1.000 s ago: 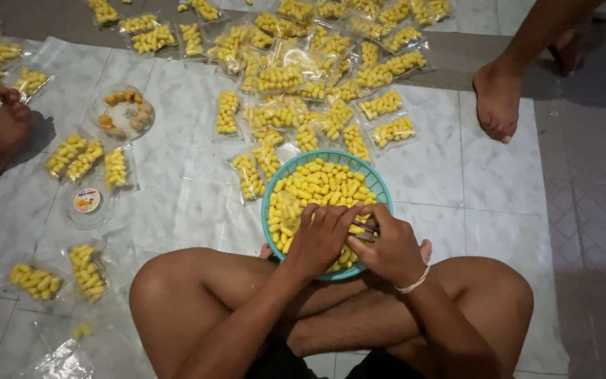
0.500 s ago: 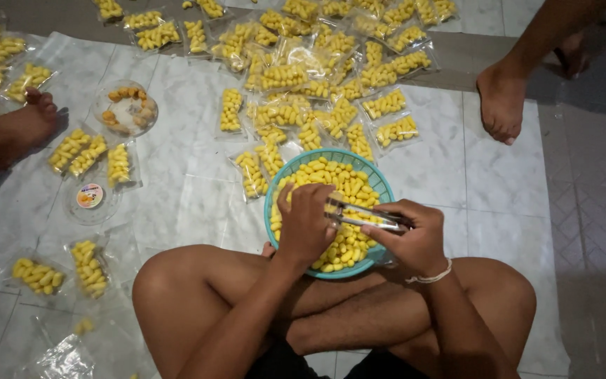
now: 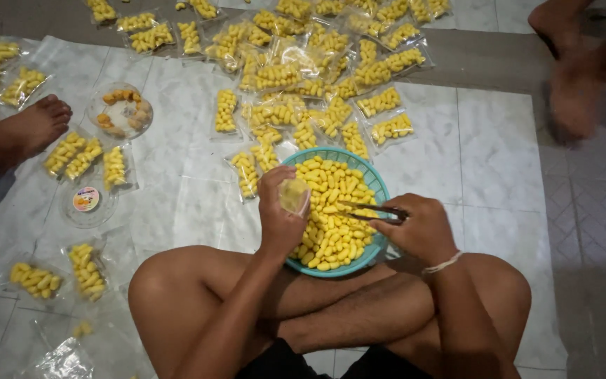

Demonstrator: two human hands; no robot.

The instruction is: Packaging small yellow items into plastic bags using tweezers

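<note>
I sit cross-legged on the floor with a teal basket full of small yellow snack pieces in front of my knees. My left hand is closed on a small clear plastic bag with a few yellow pieces in it, held over the basket's left side. My right hand grips thin metal tongs that point left across the snacks, tips close together.
Many filled clear bags of yellow snacks lie spread on the plastic sheet beyond the basket. A round clear tub of orange pieces and a lid lie left. Another person's foot rests at left; a blurred foot is at right.
My left hand has lifted the small bag up over the basket's left side. My right hand with the tongs drew back to the right. The foot at right moved and blurred.
</note>
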